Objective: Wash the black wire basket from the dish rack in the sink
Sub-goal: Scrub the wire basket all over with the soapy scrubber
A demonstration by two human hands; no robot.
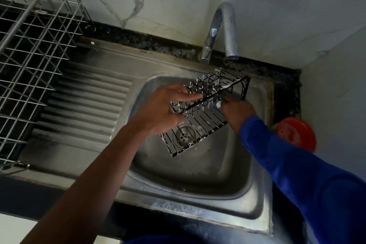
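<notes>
My left hand [168, 109] grips the soapy black wire basket [217, 93], tilted just above the sink [198, 174] drain [184, 135]. My right hand [236, 112] has its fingers curled at the wires; holding what, I cannot tell. With the suds, I judge it could slip from my grip and drop.
</notes>
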